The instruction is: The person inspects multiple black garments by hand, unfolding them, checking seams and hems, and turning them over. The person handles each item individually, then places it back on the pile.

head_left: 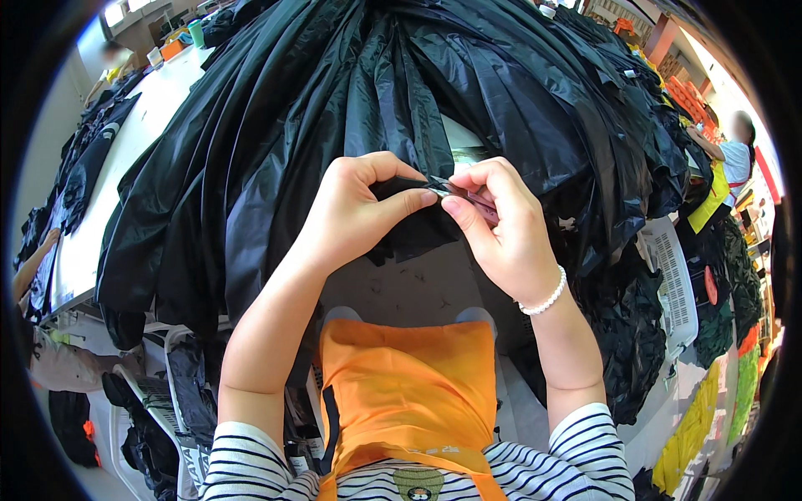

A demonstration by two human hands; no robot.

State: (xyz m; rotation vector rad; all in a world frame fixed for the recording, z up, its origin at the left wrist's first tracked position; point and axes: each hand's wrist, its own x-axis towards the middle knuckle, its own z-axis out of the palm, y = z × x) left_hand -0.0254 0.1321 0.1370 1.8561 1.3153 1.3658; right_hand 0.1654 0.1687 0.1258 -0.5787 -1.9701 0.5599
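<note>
My left hand (355,209) pinches a small piece of black fabric (411,185) between thumb and forefinger at the middle of the view. My right hand (499,224) is closed around a small pair of metal snips (458,193), whose tips meet the fabric right beside my left thumb. Both hands touch at the fingertips. A bead bracelet (543,299) circles my right wrist. The fabric piece belongs to a big heap of shiny black garments (351,92) that fans out over the table in front of me.
A white table (138,134) runs off to the upper left with more dark cloth on it. A white plastic basket (675,284) stands at the right, with black, green and yellow cloth below it. Another person (728,154) works at the far right. An arm (29,265) shows at the left edge.
</note>
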